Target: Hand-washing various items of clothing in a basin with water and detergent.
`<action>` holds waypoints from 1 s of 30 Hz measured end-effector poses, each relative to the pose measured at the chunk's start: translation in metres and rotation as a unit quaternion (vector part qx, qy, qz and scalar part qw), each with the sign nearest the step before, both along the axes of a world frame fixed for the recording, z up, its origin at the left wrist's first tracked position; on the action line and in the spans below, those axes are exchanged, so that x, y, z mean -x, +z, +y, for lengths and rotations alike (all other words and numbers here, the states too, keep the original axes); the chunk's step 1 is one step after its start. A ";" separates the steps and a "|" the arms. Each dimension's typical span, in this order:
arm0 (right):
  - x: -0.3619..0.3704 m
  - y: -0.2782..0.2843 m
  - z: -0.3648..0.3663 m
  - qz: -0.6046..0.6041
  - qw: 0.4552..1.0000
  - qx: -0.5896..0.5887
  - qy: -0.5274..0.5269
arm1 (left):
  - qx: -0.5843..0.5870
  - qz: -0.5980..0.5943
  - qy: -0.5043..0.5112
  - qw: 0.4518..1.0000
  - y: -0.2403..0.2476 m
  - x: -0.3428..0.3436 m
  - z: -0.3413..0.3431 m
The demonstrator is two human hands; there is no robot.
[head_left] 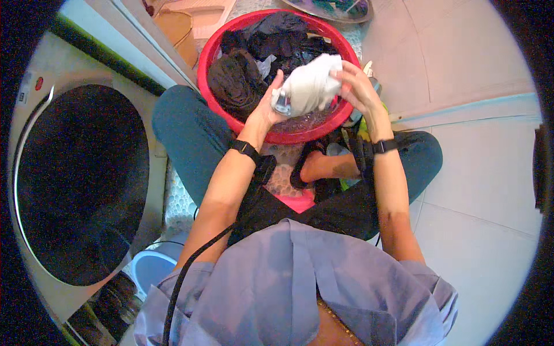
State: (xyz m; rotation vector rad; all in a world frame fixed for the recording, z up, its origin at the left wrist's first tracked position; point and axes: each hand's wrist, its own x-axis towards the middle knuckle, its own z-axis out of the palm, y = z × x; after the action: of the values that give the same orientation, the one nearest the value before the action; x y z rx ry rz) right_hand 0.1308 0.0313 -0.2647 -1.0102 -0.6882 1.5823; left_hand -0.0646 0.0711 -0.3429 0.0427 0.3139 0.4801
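Note:
A bundled white cloth (313, 83), with a small dark and blue patch at its left end, is held up over a red basin (288, 137). Its left end rests in my left hand (268, 108), the thumb up along its side. My right hand (359, 86) curls its fingers against the cloth's right end. Below and behind the bundle, dark wet clothes (271, 37) fill much of the basin, with a brown garment (234, 81) at the left. Some water shows at the basin's near side.
A front-loading washing machine (81, 184) with a dark round door stands at the left. Near it is a light blue bucket (153, 271). A metal basin (340, 8) lies beyond the red one. Tiled wall (473, 173) runs along the right. My bent knees flank the basin.

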 end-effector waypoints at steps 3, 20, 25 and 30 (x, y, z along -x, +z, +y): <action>-0.012 -0.045 0.002 -0.035 0.998 0.034 -0.041 | -0.030 0.014 -0.013 0.999 0.020 -0.005 -0.025; -0.006 -0.106 -0.040 0.282 0.958 0.015 0.051 | 0.006 -0.003 0.033 0.999 0.011 -0.046 -0.106; 0.000 -0.088 -0.028 0.190 0.975 0.057 0.096 | -0.070 0.049 -0.054 0.995 0.006 -0.032 -0.094; 0.022 -0.074 -0.022 0.078 0.993 0.053 0.067 | -0.244 0.312 -0.051 0.917 0.011 -0.029 -0.086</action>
State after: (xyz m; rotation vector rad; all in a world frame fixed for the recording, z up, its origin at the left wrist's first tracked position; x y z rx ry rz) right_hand 0.1084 0.0092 -0.3387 -0.9209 -0.5802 1.8104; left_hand -0.0361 -0.0149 -0.3317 0.7083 0.8084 0.4219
